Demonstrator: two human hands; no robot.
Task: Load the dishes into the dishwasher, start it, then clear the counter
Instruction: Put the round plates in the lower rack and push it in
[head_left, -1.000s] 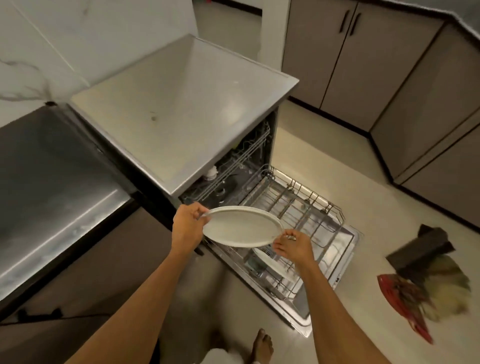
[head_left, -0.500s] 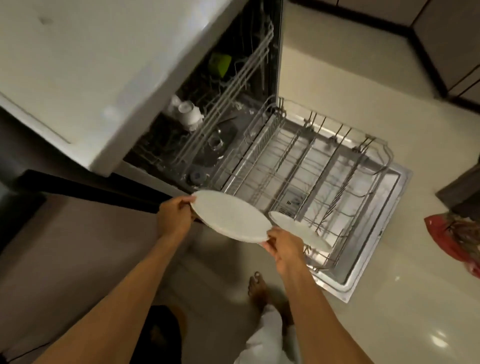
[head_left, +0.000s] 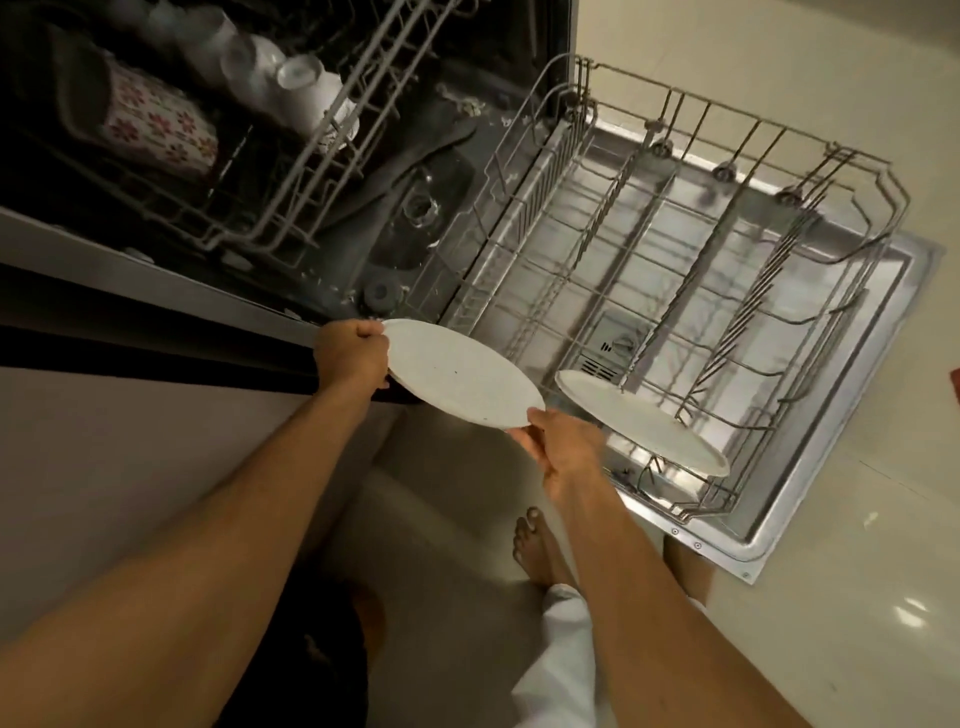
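Two plates are in view. One plate (head_left: 639, 421) already leans in the near corner of the lower rack (head_left: 883, 197); the held plate (head_left: 462, 382) is outside the rack, at 9 o'clock from the racked one and just beside it.

Hands: the left hand (head_left: 352, 356) grips the held plate's rim at its 10 o'clock edge, fingers curled over it. The right hand (head_left: 558, 447) pinches the rim at its 4 o'clock edge.

Change over the last second: the plate has come down from desk height to the level of the rack's near edge, and the view has closed in on the open dishwasher door (head_left: 831, 488). The desk top is no longer in frame. The racked plate has not moved. The grip is unchanged.

Meaning for the task: loading is under way, early stage. The tine rows at 2 o'clock from the held plate are vacant. The upper rack (head_left: 332, 156), at 11 o'clock, carries a patterned mug (head_left: 156, 130) and white cups (head_left: 306, 93). Starting the machine and clearing the desk are not yet done.
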